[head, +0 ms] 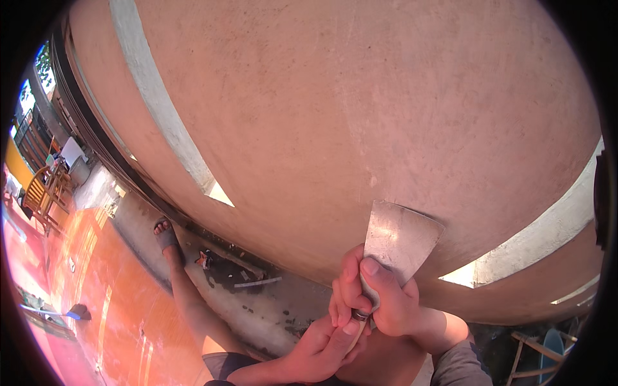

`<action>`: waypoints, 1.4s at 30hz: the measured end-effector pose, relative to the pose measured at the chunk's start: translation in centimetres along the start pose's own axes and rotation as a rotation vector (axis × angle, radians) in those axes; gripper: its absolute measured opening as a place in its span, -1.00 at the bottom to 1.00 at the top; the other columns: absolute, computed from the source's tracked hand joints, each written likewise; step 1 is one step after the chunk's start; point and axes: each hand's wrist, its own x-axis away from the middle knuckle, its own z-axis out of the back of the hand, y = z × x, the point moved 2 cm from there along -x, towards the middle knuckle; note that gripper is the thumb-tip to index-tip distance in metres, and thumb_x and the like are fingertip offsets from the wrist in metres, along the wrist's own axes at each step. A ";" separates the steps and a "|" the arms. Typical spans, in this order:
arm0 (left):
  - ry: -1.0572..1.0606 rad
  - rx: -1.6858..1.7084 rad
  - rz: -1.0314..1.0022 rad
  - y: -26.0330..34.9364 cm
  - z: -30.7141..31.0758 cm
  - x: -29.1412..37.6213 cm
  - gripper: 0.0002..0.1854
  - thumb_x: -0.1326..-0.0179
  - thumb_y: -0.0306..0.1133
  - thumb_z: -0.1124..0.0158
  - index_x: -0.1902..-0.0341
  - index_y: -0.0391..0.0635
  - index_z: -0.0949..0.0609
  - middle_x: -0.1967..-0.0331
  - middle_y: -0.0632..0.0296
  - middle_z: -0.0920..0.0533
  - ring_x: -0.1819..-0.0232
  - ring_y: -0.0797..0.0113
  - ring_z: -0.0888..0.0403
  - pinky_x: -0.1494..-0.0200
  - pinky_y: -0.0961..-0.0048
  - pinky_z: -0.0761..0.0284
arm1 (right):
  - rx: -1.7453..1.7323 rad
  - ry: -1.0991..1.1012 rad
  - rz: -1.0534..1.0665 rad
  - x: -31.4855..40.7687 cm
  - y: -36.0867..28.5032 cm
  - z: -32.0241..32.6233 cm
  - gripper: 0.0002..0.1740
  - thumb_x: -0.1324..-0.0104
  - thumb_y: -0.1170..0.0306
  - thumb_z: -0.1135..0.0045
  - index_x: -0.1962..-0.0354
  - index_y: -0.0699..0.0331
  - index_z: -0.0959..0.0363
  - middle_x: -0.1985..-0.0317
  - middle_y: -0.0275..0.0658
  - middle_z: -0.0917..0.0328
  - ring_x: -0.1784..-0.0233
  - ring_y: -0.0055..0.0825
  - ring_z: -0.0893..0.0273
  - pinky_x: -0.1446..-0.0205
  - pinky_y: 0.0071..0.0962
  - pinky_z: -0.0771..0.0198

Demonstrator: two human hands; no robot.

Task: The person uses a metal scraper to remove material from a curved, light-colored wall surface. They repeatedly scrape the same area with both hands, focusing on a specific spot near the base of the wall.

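Note:
A broad metal putty knife (403, 234) points up and away from me, its wide blade in front of a plastered wall (289, 120). A thin dark shadow runs along the blade's far edge; whether that edge touches the plaster I cannot tell. My right hand (386, 294) clasps the tool around the neck and lower blade, with the thumb flat on the metal. Below it, my left hand (323, 347) is wrapped around the handle, thumb along the top. The fingers hide most of the handle.
Pale recessed strips (164, 120) (531, 246) cut the wall on both sides. Debris (205, 260) and a pale strip (258, 282) lie on the concrete ledge by my sandalled foot (166, 234). Leftward are orange floor tiles (120, 309), a broom (72, 313) and a wooden chair (41, 193).

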 end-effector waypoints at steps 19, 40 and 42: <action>0.044 -0.044 -0.061 3.6 0.0 -1.0 -0.52 -0.53 -0.01 0.25 0.32 -0.16 -0.41 0.58 0.31 -0.42 0.61 0.57 -0.28 0.56 0.61 -0.21 | 0.108 0.029 0.021 -2.2 -1.9 -1.2 -0.60 -0.57 0.10 0.43 0.26 0.25 -0.21 0.71 -0.40 -0.11 0.67 -0.54 -0.29 0.44 -0.36 -0.47; -0.024 0.045 -0.075 4.3 -0.1 -1.3 -0.63 -0.57 -0.19 0.27 0.28 -0.16 -0.40 0.54 0.35 -0.40 0.57 0.63 -0.24 0.51 0.66 -0.19 | 0.127 0.097 0.029 -2.2 -2.3 -1.6 -0.60 -0.57 0.09 0.40 0.34 0.21 -0.16 0.70 -0.43 -0.09 0.68 -0.58 -0.27 0.48 -0.45 -0.43; -0.008 0.039 -0.095 5.1 0.2 -1.5 -0.63 -0.57 -0.18 0.28 0.27 -0.15 -0.40 0.54 0.35 -0.40 0.58 0.64 -0.24 0.53 0.66 -0.19 | 0.158 0.089 0.007 -3.4 -3.7 -2.4 -0.59 -0.57 0.09 0.39 0.35 0.21 -0.16 0.71 -0.44 -0.09 0.68 -0.58 -0.28 0.49 -0.45 -0.43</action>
